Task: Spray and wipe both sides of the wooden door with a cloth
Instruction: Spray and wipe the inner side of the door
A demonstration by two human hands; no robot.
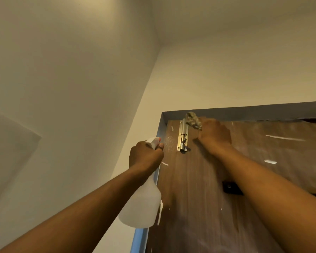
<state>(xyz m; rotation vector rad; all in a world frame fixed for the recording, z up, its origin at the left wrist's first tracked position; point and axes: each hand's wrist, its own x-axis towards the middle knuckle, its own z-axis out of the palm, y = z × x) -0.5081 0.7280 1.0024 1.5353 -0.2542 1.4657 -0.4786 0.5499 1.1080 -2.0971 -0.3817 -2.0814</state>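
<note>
Right hand pressing cloth on door top, left hand gripping spray bottle

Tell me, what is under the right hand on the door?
The right hand presses a crumpled cloth on the wooden door. Only the cloth's end shows beside the latch; the rest is covered.

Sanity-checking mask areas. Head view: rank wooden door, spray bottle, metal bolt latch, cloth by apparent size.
Largest to smallest as they look:
1. wooden door
2. spray bottle, though it is nearer the camera, which inflates it
3. and 4. metal bolt latch and cloth: too close to rank; the right hand hides part of the cloth.
</note>
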